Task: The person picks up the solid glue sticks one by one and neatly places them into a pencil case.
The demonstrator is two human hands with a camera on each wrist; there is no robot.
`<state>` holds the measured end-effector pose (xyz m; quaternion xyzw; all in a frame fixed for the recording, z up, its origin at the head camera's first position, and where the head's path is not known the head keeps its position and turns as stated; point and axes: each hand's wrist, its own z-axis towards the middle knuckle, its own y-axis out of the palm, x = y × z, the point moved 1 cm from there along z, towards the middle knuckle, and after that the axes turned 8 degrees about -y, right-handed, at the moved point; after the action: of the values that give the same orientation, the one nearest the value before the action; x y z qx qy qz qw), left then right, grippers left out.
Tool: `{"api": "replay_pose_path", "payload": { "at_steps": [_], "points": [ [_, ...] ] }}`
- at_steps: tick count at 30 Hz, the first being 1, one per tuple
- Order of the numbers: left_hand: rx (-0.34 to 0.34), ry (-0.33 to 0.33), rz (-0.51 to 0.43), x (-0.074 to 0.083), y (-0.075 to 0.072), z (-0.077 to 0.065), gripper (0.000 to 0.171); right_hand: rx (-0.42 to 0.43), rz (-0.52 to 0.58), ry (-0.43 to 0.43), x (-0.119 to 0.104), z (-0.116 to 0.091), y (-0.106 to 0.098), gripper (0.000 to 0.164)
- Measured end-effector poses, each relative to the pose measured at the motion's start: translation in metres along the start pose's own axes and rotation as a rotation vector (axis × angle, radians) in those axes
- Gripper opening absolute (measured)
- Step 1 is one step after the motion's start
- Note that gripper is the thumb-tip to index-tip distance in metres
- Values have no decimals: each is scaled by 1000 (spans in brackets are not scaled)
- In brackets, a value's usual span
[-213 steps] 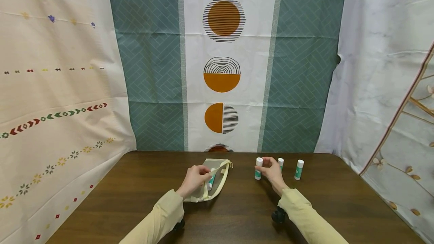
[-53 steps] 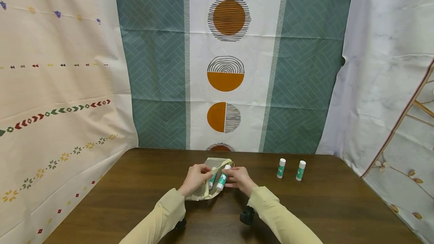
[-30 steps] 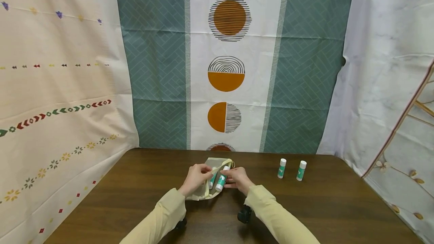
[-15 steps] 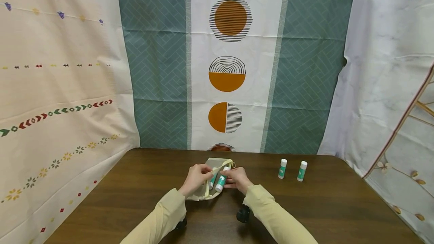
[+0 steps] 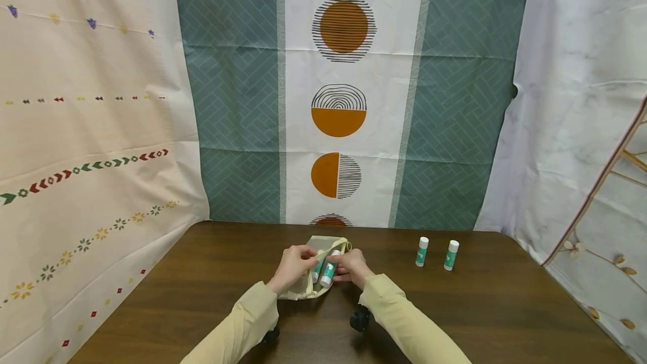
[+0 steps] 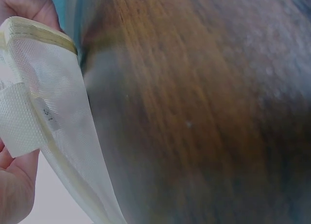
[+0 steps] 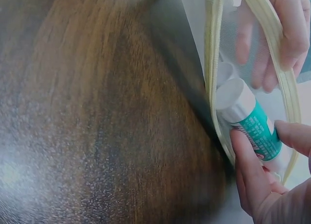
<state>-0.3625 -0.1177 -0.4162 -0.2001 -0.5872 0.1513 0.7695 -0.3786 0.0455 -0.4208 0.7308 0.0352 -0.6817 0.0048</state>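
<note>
A pale yellow-edged mesh zip pouch [image 5: 319,242] lies tilted on the table, its mouth spread. My left hand [image 5: 294,265] pinches one zip edge of the mouth; in the left wrist view the mesh side [image 6: 63,83] hangs between fingers and thumb. With thumb and fingers, my right hand [image 5: 356,267] holds a green-and-white glue stick [image 7: 257,131] slanted in the pouch's mouth. Another glue stick [image 5: 315,273] lies inside, close beside it, partly covered by the zip edge. Part of the left hand shows through the mesh in the right wrist view.
Two more glue sticks [image 5: 422,251] [image 5: 451,255] stand upright on the right side of the dark wooden table [image 5: 485,308]. Patterned cloths hang behind the table and along both its sides.
My right hand has brought a glue stick from the standing group leftward to the pouch, then slightly deeper into its mouth. The left hand has kept hold of the zip edge.
</note>
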Motion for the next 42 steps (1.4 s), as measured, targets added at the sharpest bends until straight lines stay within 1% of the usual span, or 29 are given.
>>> {"api": "replay_pose_path", "payload": {
  "at_steps": [9,19,26,33,39,42],
  "points": [
    [7,8,18,1,-1,0,9,-3,24,-17,-2,-1,0,14],
    [15,5,23,-3,0,3,8,11,19,-5,-5,-1,-2,26],
    [14,-2,21,-1,1,2,8,-7,22,-7,-5,0,-5,25],
    [20,-2,26,-1,1,1,9,-42,17,-41,-7,-2,-9,29],
    [20,-1,23,0,1,1,9,-33,-5,-58,-11,-6,-12,25],
    [17,-8,23,1,1,1,9,-35,-11,-66,-12,-7,-14,26]
  ]
}}
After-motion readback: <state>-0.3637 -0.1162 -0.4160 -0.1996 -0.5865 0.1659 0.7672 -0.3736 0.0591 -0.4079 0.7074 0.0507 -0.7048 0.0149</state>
